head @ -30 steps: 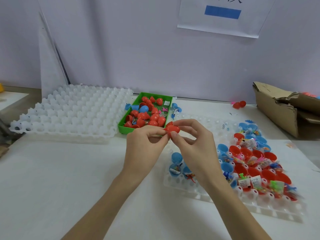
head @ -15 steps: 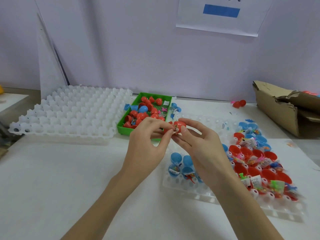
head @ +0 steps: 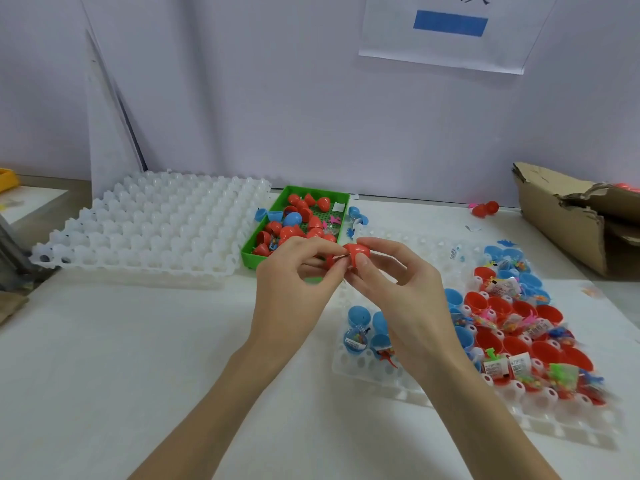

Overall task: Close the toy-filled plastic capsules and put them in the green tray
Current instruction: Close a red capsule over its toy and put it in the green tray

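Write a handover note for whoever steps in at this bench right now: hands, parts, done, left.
Left hand and right hand both pinch one red capsule above the table; it is not fully shut, something pokes from its seam.
Green tray, just beyond the hands, holds many closed red capsules and one blue.
The white holder tray, at right, carries open red and blue halves filled with toy packets.
Left: snap this capsule shut, drop it in the green tray, then work through the open halves.

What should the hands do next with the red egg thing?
Probably press the halves together. The right hand holds the red capsule, the left hand pinches its other end, and a bit of wrapper shows at the seam, so it looks not yet closed for the green tray.
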